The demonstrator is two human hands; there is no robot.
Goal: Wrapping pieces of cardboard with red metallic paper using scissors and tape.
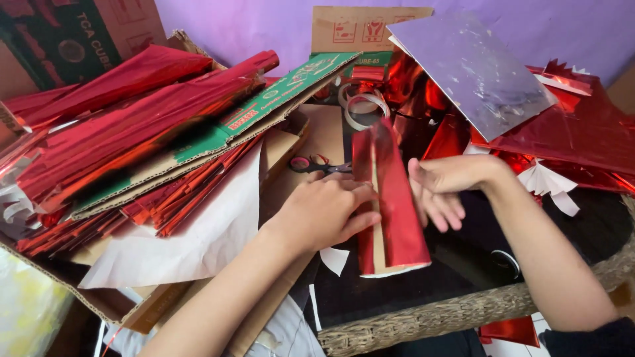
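1. My left hand (324, 211) presses flat on the near-left side of the red foil roll (390, 198), fingers spread over its seam, holding it down rather than gripping it. My right hand (440, 188) is loose and a little blurred, fingers just touching the roll's right flank, grasping nothing.
2. The roll lies on the dark table top (456, 258), its white-edged end toward me, a strip of tan backing showing along the seam.
3. The seam looks unfastened; if my left palm eases off, I think the foil could spring open, since the sheet is stiff and slick.
4. Pressing too hard could crease or dent the shiny surface, and a crease in foil would stay.
5. The scissors (317, 164) sit just beyond my left fingers, blades toward the roll; a careless sweep could knock them or snag the foil.
6. The tape ring (364, 106) lies farther back, behind the roll.
7. The table has a woven wicker rim (423, 317) and is crowded: on my left, finished red foil rolls (132, 119) heaped on a flattened cardboard box (264, 106); on my right, loose red sheets (582, 132) and a silver sheet (476, 66).
8. A lilac wall (264, 23) stands behind.
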